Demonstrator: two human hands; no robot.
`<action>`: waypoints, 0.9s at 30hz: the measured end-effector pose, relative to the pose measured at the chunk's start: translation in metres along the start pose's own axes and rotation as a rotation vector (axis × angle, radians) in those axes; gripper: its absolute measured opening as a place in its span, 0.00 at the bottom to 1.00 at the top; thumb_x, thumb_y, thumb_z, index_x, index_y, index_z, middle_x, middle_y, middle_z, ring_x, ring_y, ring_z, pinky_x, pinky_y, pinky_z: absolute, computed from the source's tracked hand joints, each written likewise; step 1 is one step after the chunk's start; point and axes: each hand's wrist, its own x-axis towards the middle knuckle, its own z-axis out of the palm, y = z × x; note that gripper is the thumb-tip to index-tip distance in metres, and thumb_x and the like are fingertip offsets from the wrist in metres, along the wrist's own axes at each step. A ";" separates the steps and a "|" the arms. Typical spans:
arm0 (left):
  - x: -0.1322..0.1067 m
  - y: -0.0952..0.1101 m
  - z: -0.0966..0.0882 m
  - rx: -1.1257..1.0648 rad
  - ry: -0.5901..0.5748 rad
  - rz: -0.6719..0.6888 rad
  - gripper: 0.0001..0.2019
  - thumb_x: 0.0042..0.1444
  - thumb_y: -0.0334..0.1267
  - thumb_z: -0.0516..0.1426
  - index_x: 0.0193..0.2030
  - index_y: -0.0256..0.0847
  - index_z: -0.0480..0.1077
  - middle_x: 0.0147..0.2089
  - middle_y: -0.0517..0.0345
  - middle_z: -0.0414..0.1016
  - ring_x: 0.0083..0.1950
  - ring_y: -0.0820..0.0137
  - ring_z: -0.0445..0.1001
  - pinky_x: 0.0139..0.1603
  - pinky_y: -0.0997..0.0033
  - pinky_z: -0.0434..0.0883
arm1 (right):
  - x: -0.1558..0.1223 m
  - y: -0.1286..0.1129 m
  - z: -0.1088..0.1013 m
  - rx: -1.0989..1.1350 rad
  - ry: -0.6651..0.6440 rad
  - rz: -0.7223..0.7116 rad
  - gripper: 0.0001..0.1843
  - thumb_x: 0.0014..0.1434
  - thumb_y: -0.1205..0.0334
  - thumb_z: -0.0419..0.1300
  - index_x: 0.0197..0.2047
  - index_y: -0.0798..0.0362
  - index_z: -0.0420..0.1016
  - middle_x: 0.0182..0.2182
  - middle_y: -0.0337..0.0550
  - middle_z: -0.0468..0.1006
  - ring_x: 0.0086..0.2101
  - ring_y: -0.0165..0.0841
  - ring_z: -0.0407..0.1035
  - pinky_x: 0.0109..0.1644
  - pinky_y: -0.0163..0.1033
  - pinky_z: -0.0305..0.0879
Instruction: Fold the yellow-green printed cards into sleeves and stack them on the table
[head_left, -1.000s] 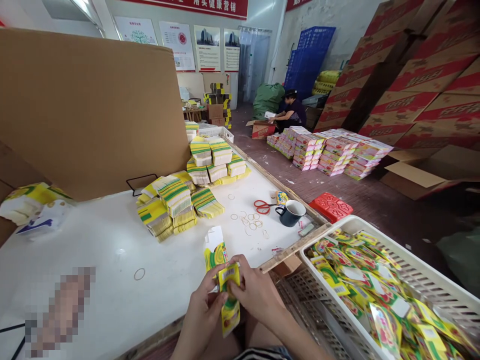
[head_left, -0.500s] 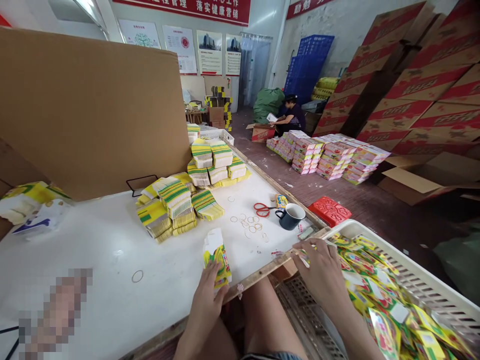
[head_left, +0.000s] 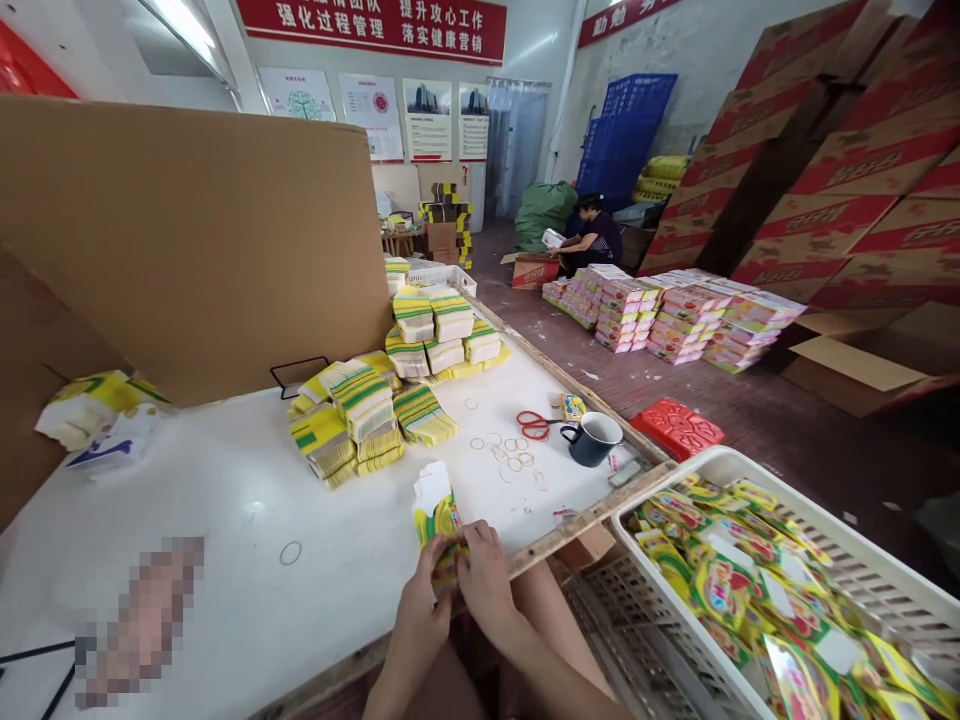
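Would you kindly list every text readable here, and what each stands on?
Large red banner: "强化过程管理"
Same banner: "提升攻心工作"
Same banner: "落实健康营销"; its top line is cut off.
Right-hand red banner: "勤勉"; the rest is cut off.
Wall posters: too small.
Stacked cartons: too blurred.
White-flapped yellow-green packaging, loose packets: too blurred.
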 end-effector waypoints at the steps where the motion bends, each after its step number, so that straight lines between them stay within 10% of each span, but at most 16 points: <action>1: 0.000 0.001 -0.001 -0.009 0.001 -0.001 0.24 0.49 0.30 0.56 0.56 0.41 0.66 0.60 0.46 0.71 0.62 0.58 0.66 0.64 0.55 0.60 | -0.001 0.001 0.000 0.018 0.008 0.006 0.19 0.49 0.78 0.50 0.41 0.53 0.71 0.41 0.49 0.73 0.44 0.42 0.66 0.50 0.46 0.62; 13: -0.003 0.000 -0.001 -0.151 0.046 -0.014 0.22 0.47 0.33 0.60 0.52 0.42 0.69 0.56 0.47 0.74 0.60 0.57 0.68 0.63 0.55 0.62 | 0.006 0.004 0.012 0.264 0.103 0.097 0.18 0.42 0.78 0.49 0.35 0.50 0.64 0.36 0.47 0.71 0.42 0.43 0.65 0.48 0.47 0.62; 20: -0.001 0.006 -0.026 -0.332 0.255 -0.087 0.18 0.53 0.45 0.59 0.48 0.42 0.69 0.54 0.49 0.74 0.58 0.56 0.69 0.62 0.56 0.63 | 0.000 -0.009 -0.018 0.553 0.020 0.092 0.04 0.56 0.64 0.52 0.36 0.51 0.64 0.31 0.42 0.74 0.32 0.36 0.69 0.38 0.40 0.65; 27: 0.003 0.036 -0.034 -0.650 -0.008 -0.160 0.25 0.49 0.51 0.61 0.50 0.38 0.73 0.45 0.46 0.81 0.47 0.53 0.77 0.48 0.56 0.73 | -0.010 -0.031 -0.042 0.831 -0.149 0.091 0.10 0.54 0.56 0.59 0.37 0.52 0.65 0.26 0.39 0.77 0.29 0.33 0.71 0.34 0.37 0.66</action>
